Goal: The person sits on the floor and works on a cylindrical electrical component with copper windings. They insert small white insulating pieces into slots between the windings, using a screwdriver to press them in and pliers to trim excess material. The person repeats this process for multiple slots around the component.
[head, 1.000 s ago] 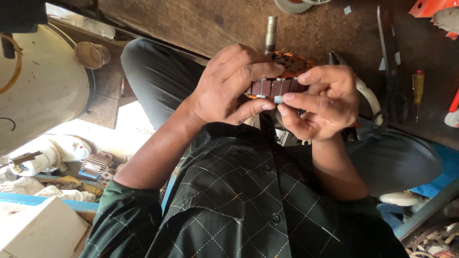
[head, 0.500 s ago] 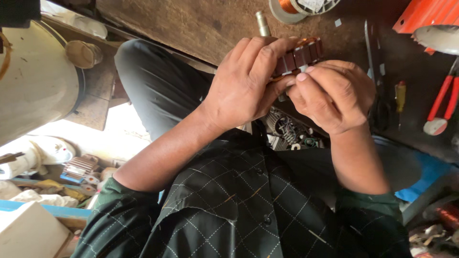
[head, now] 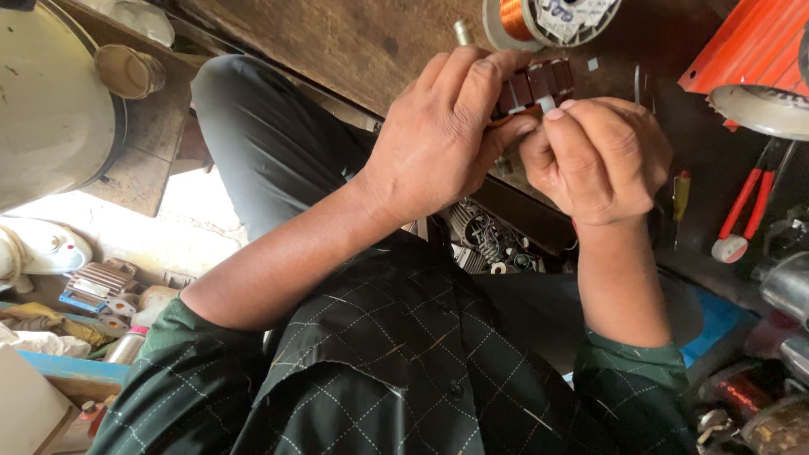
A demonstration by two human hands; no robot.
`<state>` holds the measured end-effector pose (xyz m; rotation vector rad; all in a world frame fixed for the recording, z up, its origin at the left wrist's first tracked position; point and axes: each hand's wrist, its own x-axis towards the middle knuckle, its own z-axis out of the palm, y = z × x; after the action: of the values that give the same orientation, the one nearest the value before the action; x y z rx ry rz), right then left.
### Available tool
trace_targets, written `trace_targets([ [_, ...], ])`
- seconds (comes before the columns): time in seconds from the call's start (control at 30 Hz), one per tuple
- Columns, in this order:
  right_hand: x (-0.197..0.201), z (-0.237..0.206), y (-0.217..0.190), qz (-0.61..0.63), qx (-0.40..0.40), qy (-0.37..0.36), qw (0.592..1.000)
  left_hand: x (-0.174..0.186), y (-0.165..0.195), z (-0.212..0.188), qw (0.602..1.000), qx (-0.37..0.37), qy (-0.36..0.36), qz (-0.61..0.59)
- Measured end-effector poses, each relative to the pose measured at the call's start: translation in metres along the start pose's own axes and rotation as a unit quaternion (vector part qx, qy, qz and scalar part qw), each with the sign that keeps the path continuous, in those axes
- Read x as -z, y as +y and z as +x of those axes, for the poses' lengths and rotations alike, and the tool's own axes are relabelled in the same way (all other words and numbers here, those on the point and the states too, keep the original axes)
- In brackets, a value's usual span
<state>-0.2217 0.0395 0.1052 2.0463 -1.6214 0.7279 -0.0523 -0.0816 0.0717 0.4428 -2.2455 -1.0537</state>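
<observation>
You hold the dark slotted metal motor armature (head: pixel 533 84) up over the brown wooden bench (head: pixel 354 42), its steel shaft (head: pixel 463 32) poking out past your knuckles. Your left hand (head: pixel 442 139) is curled shut around it. Your right hand (head: pixel 598 156) pinches a small white strip (head: pixel 548 104) at its slots. A spool of copper wire (head: pixel 539 17) sits just beyond.

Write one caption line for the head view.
Left hand grips a motor rotor; right hand pinches a white strip.
</observation>
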Motion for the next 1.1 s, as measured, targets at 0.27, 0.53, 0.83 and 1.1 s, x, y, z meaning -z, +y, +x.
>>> trace_targets([
  [0.27,0.007,0.016,-0.001,-0.018,0.013,-0.037,0.999,0.003,0.002,0.004,1.000,0.002,-0.016,0.010],
  [0.53,0.007,0.011,-0.004,-0.025,-0.009,-0.031,0.999,0.004,0.005,0.004,1.000,-0.003,-0.021,0.019],
  [0.83,0.004,0.008,-0.001,-0.025,-0.008,-0.013,1.000,-0.001,0.005,0.005,0.999,-0.007,-0.024,0.026],
  [1.1,0.004,0.012,-0.002,-0.014,-0.030,-0.023,0.999,0.001,0.003,0.013,0.999,-0.026,-0.036,0.017],
])
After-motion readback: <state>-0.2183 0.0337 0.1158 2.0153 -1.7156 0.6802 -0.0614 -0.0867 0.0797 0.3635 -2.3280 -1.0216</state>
